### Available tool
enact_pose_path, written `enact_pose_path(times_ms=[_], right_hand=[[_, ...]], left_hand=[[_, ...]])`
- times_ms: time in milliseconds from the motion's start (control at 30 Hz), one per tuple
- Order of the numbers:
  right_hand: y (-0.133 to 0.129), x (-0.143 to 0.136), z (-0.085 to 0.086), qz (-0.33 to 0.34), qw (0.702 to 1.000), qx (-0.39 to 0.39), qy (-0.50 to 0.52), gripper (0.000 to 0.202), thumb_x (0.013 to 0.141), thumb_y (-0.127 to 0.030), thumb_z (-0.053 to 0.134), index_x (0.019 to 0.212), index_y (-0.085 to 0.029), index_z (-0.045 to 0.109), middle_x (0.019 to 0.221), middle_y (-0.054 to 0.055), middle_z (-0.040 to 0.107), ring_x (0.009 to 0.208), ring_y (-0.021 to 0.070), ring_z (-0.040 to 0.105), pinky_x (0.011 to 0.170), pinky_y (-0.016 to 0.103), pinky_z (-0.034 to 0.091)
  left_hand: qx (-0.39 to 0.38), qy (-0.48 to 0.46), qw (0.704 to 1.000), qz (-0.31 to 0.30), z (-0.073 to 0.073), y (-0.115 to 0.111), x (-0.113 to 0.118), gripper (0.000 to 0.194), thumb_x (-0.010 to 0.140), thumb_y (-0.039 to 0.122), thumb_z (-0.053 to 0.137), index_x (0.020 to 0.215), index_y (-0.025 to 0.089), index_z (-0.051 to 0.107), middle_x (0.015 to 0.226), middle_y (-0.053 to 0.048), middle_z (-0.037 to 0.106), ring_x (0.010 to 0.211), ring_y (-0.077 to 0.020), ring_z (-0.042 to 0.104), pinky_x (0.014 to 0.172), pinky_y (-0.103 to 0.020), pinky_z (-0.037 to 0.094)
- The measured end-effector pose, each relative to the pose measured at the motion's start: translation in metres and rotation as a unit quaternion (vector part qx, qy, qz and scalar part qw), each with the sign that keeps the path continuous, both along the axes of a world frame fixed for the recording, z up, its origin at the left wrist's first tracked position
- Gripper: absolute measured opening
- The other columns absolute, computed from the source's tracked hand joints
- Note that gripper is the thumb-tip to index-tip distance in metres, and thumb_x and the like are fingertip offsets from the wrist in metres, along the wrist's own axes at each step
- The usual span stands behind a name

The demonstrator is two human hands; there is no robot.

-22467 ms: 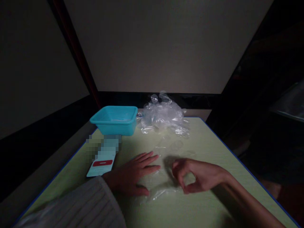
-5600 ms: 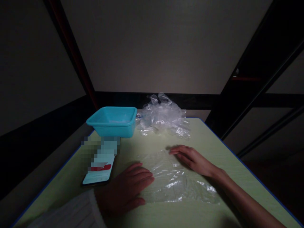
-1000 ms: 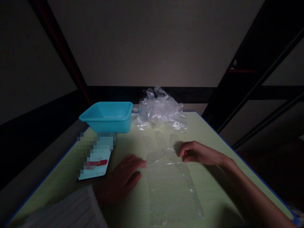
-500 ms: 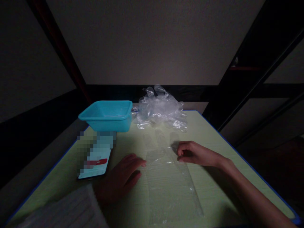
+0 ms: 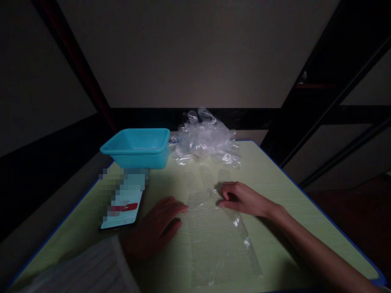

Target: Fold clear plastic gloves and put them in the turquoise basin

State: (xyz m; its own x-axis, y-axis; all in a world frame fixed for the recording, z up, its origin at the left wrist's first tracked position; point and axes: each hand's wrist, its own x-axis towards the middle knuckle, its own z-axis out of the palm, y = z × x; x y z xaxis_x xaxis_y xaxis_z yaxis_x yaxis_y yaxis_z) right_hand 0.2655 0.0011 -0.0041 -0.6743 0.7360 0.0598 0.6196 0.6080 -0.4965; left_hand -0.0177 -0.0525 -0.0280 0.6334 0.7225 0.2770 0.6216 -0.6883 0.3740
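Observation:
A clear disposable plastic glove (image 5: 210, 240) lies spread flat on the table, its fingers pointing away from me. My right hand (image 5: 240, 198) has its fingers curled in at the glove's right side, below the finger sections, and pinches the thin film there. My left hand (image 5: 161, 224) rests on the table to the left, palm down with fingers stretched out. Its fingertips reach the glove's left edge. Behind the glove sits a crumpled heap of similar clear plastic gloves (image 5: 206, 140).
A turquoise plastic basin (image 5: 137, 159) stands at the back left. In front of it lies a phone (image 5: 126, 203) with its screen lit and partly pixelated. The pale green table (image 5: 271, 175) has a blue edge, and a wall rises behind it.
My right hand has moved a little to the left, and the film along the glove's right side has bunched and shines more. My left hand stays in place.

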Motion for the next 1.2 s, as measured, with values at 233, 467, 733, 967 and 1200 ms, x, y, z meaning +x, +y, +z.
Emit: enact_pose_path(times_ms=[233, 467, 733, 967, 1200], right_hand=[[-0.003, -0.008, 0.000, -0.024, 0.998, 0.029, -0.041, 0.034, 0.081, -0.038, 0.060, 0.061, -0.019, 0.041, 0.063, -0.003, 0.044, 0.057, 0.0110, 0.039, 0.053, 0.025, 0.025], [-0.002, 0.000, 0.004, -0.038, 0.999, -0.010, 0.008, 0.039, 0.078, -0.052, 0.059, 0.064, -0.018, 0.046, 0.062, -0.003, 0.047, 0.054, 0.0103, 0.040, 0.051, 0.024, 0.025], [0.000, 0.003, 0.003, -0.028, 0.999, 0.027, 0.006, 0.023, 0.083, -0.028, 0.057, 0.065, -0.018, 0.047, 0.064, -0.001, 0.047, 0.057, 0.0116, 0.043, 0.053, 0.025, 0.030], [0.001, 0.005, 0.004, -0.014, 0.999, 0.039, 0.023, 0.021, 0.086, -0.024, 0.053, 0.066, -0.017, 0.049, 0.065, -0.001, 0.047, 0.059, 0.0125, 0.044, 0.055, 0.025, 0.032], [-0.011, 0.010, 0.018, 0.051, 0.996, -0.074, 0.016, 0.014, 0.080, -0.013, 0.058, 0.066, -0.015, 0.056, 0.065, -0.001, 0.052, 0.059, 0.0108, 0.047, 0.054, 0.023, 0.036]], left_hand=[[0.000, 0.002, 1.000, 0.002, -0.003, 0.000, -0.001, 0.029, 0.088, 0.018, 0.042, 0.114, 0.021, 0.052, 0.113, -0.006, 0.062, 0.112, -0.0231, 0.052, 0.099, -0.042, 0.042], [0.016, -0.002, 1.000, -0.002, -0.002, 0.000, 0.000, 0.027, 0.088, 0.018, 0.041, 0.112, 0.020, 0.053, 0.111, -0.007, 0.063, 0.109, -0.0226, 0.054, 0.097, -0.042, 0.044], [0.008, 0.008, 1.000, -0.006, -0.001, 0.000, 0.000, 0.027, 0.088, 0.019, 0.041, 0.113, 0.021, 0.052, 0.111, -0.006, 0.063, 0.109, -0.0218, 0.054, 0.100, -0.041, 0.041], [0.022, 0.004, 1.000, -0.004, -0.005, 0.000, -0.001, 0.028, 0.089, 0.018, 0.041, 0.115, 0.020, 0.052, 0.113, -0.007, 0.062, 0.109, -0.0221, 0.055, 0.099, -0.041, 0.042], [0.029, 0.009, 0.999, -0.010, -0.003, 0.000, -0.001, 0.027, 0.090, 0.020, 0.040, 0.115, 0.019, 0.051, 0.112, -0.007, 0.062, 0.110, -0.0218, 0.054, 0.099, -0.041, 0.042]])
